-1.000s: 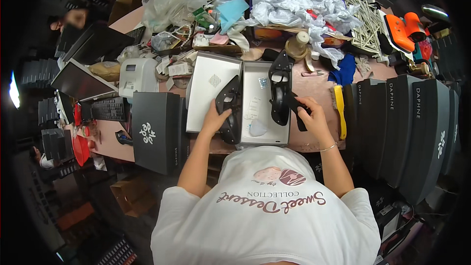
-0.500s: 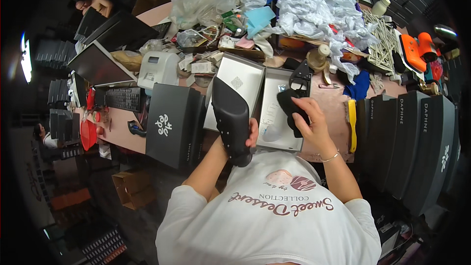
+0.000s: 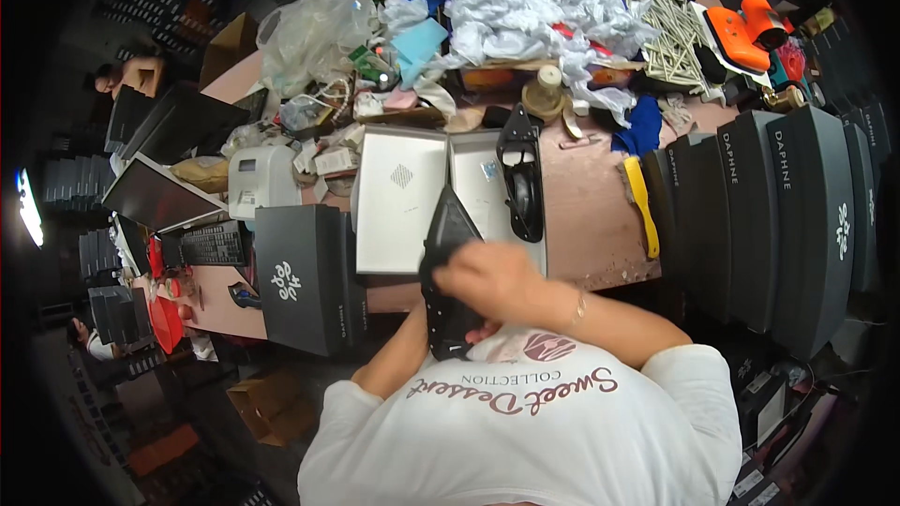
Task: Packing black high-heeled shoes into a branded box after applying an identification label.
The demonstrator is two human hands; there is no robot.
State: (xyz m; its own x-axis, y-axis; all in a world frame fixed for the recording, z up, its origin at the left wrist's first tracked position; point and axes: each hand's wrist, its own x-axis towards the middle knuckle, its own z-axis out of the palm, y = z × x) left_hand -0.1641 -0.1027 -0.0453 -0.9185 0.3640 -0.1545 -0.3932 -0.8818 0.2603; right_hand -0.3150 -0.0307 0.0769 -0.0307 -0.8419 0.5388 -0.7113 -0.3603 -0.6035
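A black pointed shoe with small metal studs is held against my shirt front by my left hand, whose fingers wrap its heel end; most of that hand is hidden. Across the shoe's upper lies my right hand, blurred by motion. It grips a soft black pad, partly covered by the fingers. The mate, another black studded shoe with straps, rests in the right half of an open white-lined shoebox on the table.
Dark shoeboxes stand upright at the right and a closed one at the left. Beside the right row lies a yellow-handled tool. Crumpled white tissue, a glue-coloured bottle and an orange tape dispenser fill the back.
My right hand has swung left with the black pad, from beside the mate in the box onto the held shoe. My left hand has brought that shoe nearer my body. The view has shifted.
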